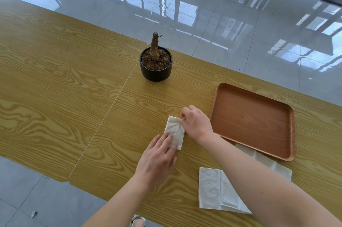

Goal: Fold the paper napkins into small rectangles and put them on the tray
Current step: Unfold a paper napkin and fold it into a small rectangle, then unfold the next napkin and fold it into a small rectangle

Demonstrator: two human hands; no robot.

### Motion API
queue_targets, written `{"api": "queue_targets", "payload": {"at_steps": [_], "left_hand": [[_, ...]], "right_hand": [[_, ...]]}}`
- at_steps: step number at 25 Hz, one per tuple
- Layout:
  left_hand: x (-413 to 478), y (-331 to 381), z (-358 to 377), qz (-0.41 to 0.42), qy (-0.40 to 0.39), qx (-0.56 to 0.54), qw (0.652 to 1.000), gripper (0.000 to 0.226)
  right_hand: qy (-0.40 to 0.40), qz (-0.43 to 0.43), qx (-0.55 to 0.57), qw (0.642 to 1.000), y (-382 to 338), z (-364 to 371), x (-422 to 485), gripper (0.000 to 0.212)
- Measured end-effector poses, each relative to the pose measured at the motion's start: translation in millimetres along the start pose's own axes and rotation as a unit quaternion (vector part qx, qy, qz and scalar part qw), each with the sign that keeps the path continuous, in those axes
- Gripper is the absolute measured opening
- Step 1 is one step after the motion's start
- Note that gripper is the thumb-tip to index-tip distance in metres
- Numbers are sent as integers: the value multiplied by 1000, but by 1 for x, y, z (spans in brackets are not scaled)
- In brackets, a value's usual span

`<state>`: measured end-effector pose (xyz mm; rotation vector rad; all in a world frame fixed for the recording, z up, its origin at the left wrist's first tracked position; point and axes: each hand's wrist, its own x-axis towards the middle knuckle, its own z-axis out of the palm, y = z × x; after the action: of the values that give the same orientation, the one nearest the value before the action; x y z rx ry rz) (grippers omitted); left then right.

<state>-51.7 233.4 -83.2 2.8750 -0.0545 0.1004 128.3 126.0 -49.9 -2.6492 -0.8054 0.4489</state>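
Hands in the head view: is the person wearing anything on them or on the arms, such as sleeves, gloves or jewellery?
Nothing worn shows. The left hand and the right hand are bare, and each arm stays bare all the way to the frame's lower edge. There is no sleeve, cuff, glove, watch, bracelet or ring in view. The nails look short and unpainted.

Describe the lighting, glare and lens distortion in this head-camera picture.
Head view: strong window glare and reflections on the glossy floor; the wide lens bows the table edges; soft, even light gives only faint shadows under the left hand and right hand; the folded napkin is sharp.
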Motion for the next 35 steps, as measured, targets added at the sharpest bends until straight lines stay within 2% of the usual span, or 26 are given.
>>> {"api": "queue_targets", "payload": {"at_steps": [6, 10, 16, 19, 23, 26, 30, 32, 35], "left_hand": [[-14, -2, 6, -5, -64, 17, 998, 64], [-18, -6, 9, 4, -79, 21, 997, 68], [-15, -2, 3, 5, -72, 19, 997, 70], [-12, 10, -9, -33, -37, -27, 998, 65], [-17, 50, -11, -81, 2, -84, 993, 37], [-22, 85, -7, -89, -39, -101, 990, 34], [-21, 117, 0, -52, -87, -54, 993, 48], [-19, 123, 2, -30, -105, -10, 994, 55], [-23, 124, 1, -21, -142, 21, 989, 65]], "right_hand": [[10, 34, 55, 998, 7, 2, 6, 12], [1, 54, 75, 996, 10, 2, 8, 14], [4, 40, 136, 990, 11, -20, -8, 11], [34, 55, 174, 983, 27, -37, -59, 12], [86, 133, 178, 971, 73, -45, -156, 6], [117, 198, 170, 958, 105, -41, -221, 5], [138, 234, 129, 954, 136, -28, -276, 11], [128, 213, 89, 965, 141, -19, -292, 22], [97, 130, 11, 987, 144, -7, -306, 39]]}}
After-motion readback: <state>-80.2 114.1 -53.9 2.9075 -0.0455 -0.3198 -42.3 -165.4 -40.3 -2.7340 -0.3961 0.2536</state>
